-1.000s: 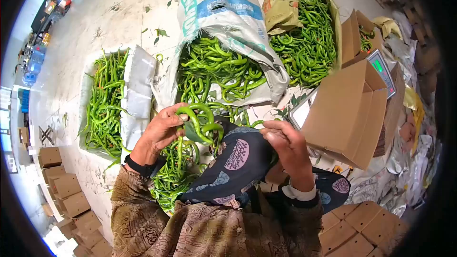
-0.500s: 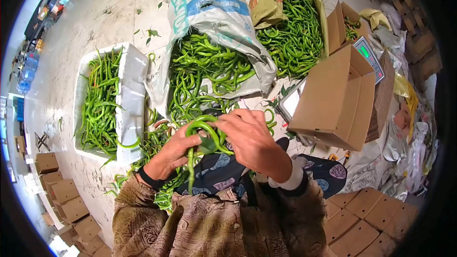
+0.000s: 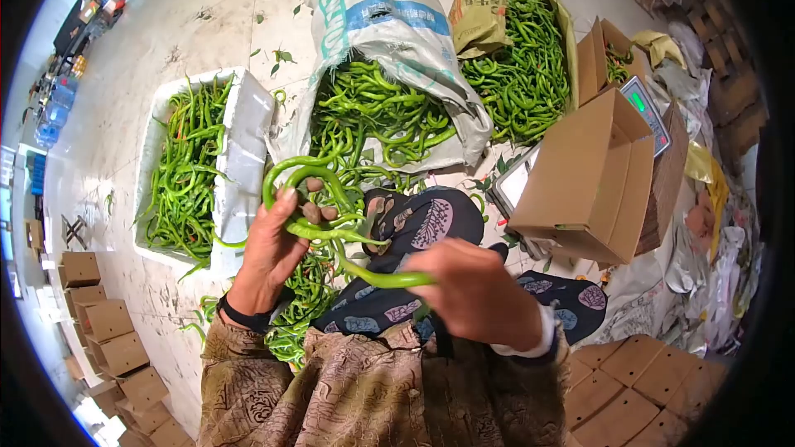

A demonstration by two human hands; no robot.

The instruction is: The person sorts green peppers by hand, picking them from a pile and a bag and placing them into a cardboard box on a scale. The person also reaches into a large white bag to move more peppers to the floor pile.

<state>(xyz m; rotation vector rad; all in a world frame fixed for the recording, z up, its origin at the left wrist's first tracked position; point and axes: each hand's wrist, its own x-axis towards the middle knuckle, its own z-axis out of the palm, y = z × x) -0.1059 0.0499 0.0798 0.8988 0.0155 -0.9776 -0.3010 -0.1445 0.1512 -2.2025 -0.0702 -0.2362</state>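
Note:
My left hand (image 3: 273, 244) is closed around a few long, curled green chili peppers (image 3: 323, 233), which loop over the thumb and fingers. Blurred by motion, my right hand (image 3: 476, 294) grips the thick end of another green chili pepper (image 3: 385, 280) above my lap. The thin end of that pepper reaches toward the bunch in the left hand. Past my hands, a white woven sack (image 3: 389, 15) lies with its mouth toward me, and green peppers (image 3: 364, 99) spill from it. A white foam box (image 3: 248, 128) of peppers stands to the left.
A yellow sack (image 3: 480, 4) full of peppers lies at the back right. An open cardboard box (image 3: 563, 174) sits on a scale whose display (image 3: 638, 102) glows green. Flat brown cartons (image 3: 629, 385) are at lower right, with crumpled plastic (image 3: 687, 261) above them.
My hands have moved apart: the left rose leftward with curled peppers, the right drew right and down, gripping one pepper. The leaf at my left fingers is no longer seen there.

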